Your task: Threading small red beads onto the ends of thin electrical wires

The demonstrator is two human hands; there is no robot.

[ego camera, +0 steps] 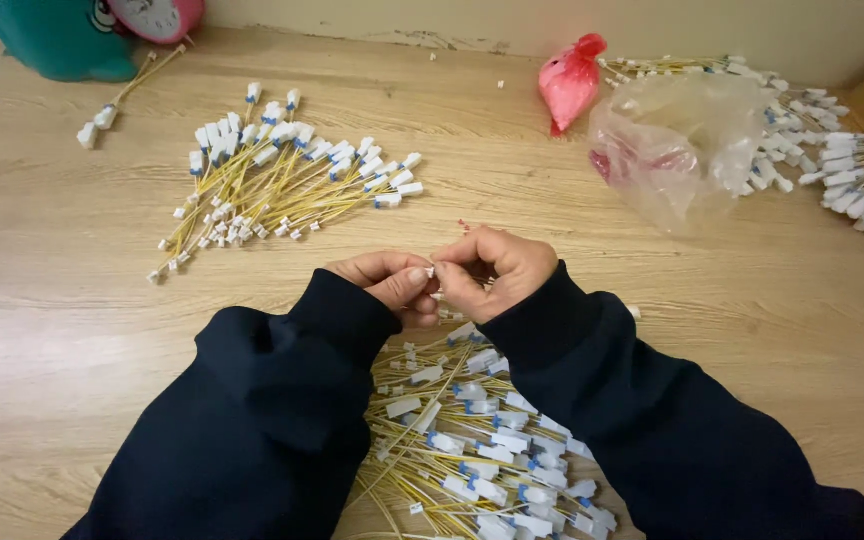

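Note:
My left hand (389,281) and my right hand (492,270) meet over the middle of the wooden table (72,300), fingertips pinched together on a small white connector (431,271) of a thin yellow cable. Both arms wear dark navy sleeves. Directly below my hands lies a loose pile of yellow cables with white and blue connectors (482,450). A fanned bundle of the same cables (282,180) rests on the table to the upper left of my hands.
A crumpled clear plastic bag (677,150) and a small red bag (572,80) lie at the back right, with more cable bundles (852,175) beside them. A teal object (52,40) with a pink clock (157,15) stands at the back left. Two stray cables (117,100) lie near it.

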